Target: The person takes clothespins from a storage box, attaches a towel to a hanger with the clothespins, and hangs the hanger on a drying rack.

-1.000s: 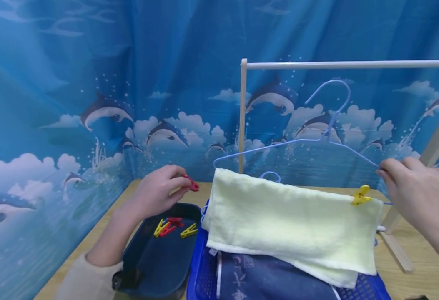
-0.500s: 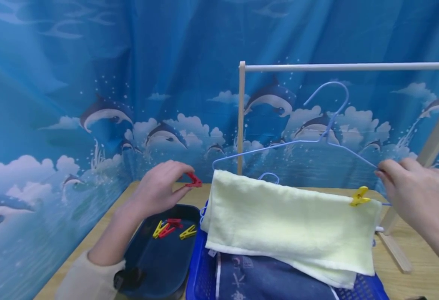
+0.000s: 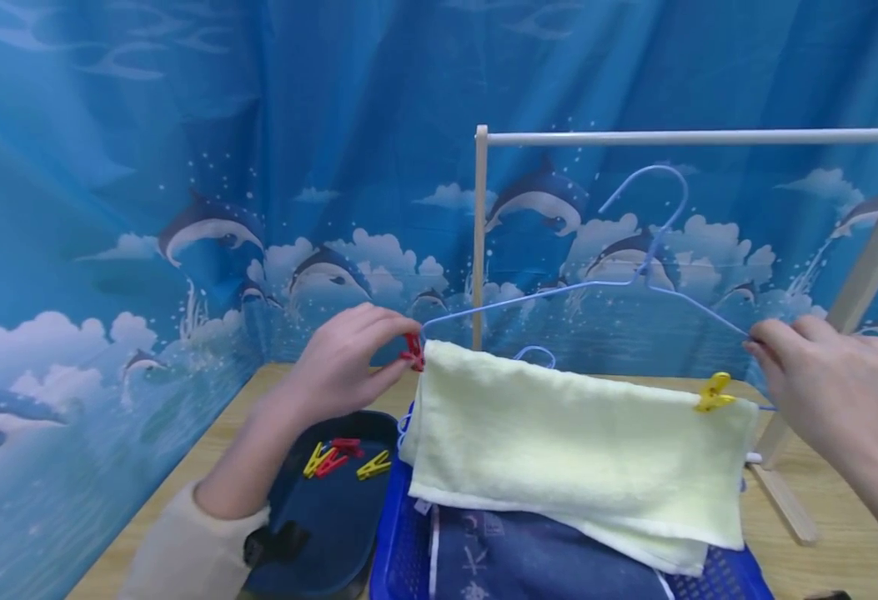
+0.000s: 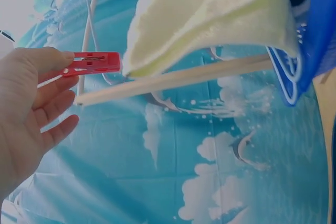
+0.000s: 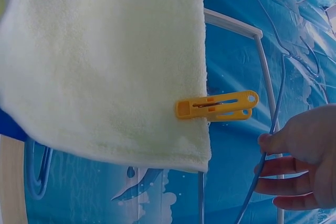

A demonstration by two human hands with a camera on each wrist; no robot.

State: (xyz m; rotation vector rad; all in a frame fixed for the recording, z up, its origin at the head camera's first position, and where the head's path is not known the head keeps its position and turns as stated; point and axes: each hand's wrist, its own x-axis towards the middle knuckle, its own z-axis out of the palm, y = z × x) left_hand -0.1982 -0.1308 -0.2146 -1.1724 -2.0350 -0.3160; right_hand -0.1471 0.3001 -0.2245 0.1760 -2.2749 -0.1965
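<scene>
A pale yellow towel (image 3: 581, 442) hangs folded over the lower bar of a light blue wire hanger (image 3: 529, 297). My right hand (image 3: 832, 383) grips the hanger's right end, and a yellow clothespin (image 3: 714, 393) clips the towel close by; the right wrist view shows that clothespin (image 5: 215, 106) biting the towel's edge. Between thumb and finger, my left hand (image 3: 352, 358) pinches a red clothespin (image 3: 414, 352) right at the towel's upper left corner. In the left wrist view this red clothespin (image 4: 94, 63) points at the towel (image 4: 205, 19), its tip close to the edge; whether they touch I cannot tell.
A dark tray (image 3: 326, 533) with several red and yellow clothespins (image 3: 329, 457) stands at the left. Under the towel is a blue basket (image 3: 401, 533) with a navy cloth (image 3: 529, 558) and more hangers. Behind rises a rack with a white rail (image 3: 679, 137).
My left hand has moved right, bringing the red clothespin from beside the hanger to the towel's left corner. The hanger and towel have shifted very slightly left; the right hand keeps its grip.
</scene>
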